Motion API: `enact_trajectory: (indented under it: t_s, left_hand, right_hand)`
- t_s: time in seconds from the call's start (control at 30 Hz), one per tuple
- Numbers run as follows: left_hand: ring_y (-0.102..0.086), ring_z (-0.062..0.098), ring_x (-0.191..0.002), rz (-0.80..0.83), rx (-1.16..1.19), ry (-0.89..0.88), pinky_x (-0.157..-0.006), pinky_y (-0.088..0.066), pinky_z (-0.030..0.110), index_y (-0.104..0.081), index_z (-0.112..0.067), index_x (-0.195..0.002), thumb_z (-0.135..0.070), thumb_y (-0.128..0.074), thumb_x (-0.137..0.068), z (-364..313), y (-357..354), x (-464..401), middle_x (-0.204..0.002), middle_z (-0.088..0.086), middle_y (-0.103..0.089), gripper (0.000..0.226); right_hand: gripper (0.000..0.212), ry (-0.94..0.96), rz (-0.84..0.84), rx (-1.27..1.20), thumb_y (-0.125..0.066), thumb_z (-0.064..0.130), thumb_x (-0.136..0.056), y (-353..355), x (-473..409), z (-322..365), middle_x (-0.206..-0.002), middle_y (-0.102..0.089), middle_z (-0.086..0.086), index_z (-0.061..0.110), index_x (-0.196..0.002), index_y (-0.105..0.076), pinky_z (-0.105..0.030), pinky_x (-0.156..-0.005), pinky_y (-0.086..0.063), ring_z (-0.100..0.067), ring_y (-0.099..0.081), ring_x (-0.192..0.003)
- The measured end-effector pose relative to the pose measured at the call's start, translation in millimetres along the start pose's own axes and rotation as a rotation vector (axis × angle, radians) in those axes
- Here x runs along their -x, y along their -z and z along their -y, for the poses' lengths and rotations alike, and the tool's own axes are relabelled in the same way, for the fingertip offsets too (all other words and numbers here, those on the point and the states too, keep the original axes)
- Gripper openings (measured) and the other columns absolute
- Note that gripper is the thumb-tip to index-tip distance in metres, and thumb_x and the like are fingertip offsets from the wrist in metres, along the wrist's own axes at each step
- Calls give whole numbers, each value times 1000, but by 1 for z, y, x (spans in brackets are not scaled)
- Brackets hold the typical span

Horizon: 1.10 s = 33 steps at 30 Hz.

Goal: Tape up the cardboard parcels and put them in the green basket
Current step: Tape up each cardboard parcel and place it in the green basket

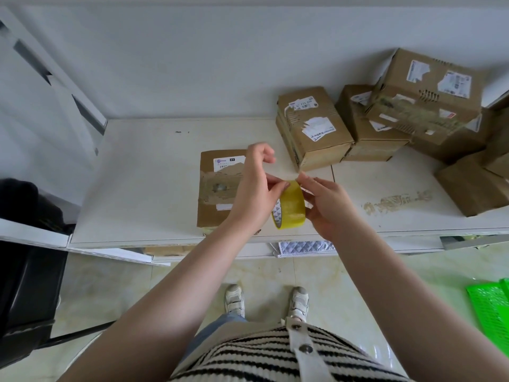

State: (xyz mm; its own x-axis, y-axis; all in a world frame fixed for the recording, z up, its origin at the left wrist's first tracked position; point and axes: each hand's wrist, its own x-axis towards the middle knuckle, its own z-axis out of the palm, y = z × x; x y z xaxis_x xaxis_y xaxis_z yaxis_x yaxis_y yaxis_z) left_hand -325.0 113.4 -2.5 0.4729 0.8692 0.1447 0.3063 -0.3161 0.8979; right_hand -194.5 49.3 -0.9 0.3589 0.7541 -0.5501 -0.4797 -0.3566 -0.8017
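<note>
Striped top nearest; white table, tiled floor, grey wall.

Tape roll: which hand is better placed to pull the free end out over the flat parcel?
Probably the left hand: it pinches at the top of the tape roll and is nearest the flat parcel, while the right hand grips the roll from the other side.

Both hands, left and right, pinch a yellow tape roll above a flat parcel.
</note>
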Motion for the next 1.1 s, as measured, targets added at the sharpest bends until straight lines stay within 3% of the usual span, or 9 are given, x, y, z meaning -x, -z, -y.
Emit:
enact_trajectory:
  t_s: [0.23,0.43,0.53,0.63,0.7,0.77,0.87,1.0,1.1]
  left_hand:
    - [-59,-3,-75,7,-36,-7,-72,-46,10,-69,-9,-88,-10,-76,-83,5,0,2,-104,6,-55,9]
    - [-53,1,-92,-4,79,208,-77,-38,7,-61,-26,-69,-22,-77,-83,3,-1,-3,-101,1,-58,21]
    - [-59,15,-86,24,442,476,-86,-46,31,-60,-23,-65,-17,-71,-88,-1,-5,-4,-85,-2,-65,26]
    - [-60,20,-83,-49,843,718,-86,-48,36,-58,-16,-69,-12,-66,-90,-1,-9,-9,-78,0,-66,23]
    - [-65,15,-74,-58,894,774,-74,-54,31,-60,-14,-74,-16,-68,-89,2,-11,-14,-73,-1,-68,17]
    - [-66,12,-66,-23,877,781,-64,-54,27,-55,-14,-73,-18,-71,-86,2,-12,-19,-67,-2,-67,21]
    - [-63,11,-66,-11,905,791,-64,-48,24,-47,-16,-74,-6,-71,-84,7,-13,-30,-64,-5,-66,28]
    - [-56,14,-81,-12,291,570,-72,-46,26,-51,-15,-92,-25,-75,-84,19,-15,-43,-91,1,-58,28]
    - [-50,6,-65,59,-150,282,-59,-35,23,-56,-14,-81,-36,-67,-91,26,-23,-45,-77,-3,-58,27]
  right_hand:
    - [16,22,71,32,-59,19,-96,-1,3,-2,-80,-73,-2,6,-91,-66,-32,-66,-56,-11,-68,-80]
    - [14,136,30,81,-63,18,-93,0,2,-1,-82,-72,-6,5,-88,-65,-28,-65,-55,-16,-70,-82]
    - [14,244,-113,219,-67,22,-91,1,0,-2,-91,-71,-10,8,-93,-65,-29,-68,-57,-21,-70,-85]
    - [31,190,-341,429,-69,34,-88,15,-10,-1,-107,-65,-7,13,-107,-57,-34,-79,-57,-22,-65,-97]
    - [37,34,-190,455,-60,38,-94,24,-12,-1,-110,-66,-7,11,-120,-57,-38,-84,-57,-23,-64,-101]
    - [33,-71,-34,304,-54,37,-97,28,-12,-3,-104,-72,-8,13,-118,-63,-32,-71,-58,-22,-68,-94]
    - [31,-80,0,155,-55,36,-97,35,-13,-2,-105,-74,-6,15,-117,-65,-26,-62,-54,-19,-67,-89]
    - [25,-96,-12,59,-62,32,-94,54,-19,3,-95,-74,-1,16,-111,-70,-27,-67,-55,-16,-64,-85]
    - [18,-112,-51,57,-67,26,-91,61,-26,3,-95,-72,-3,18,-106,-73,-32,-73,-59,-19,-65,-87]
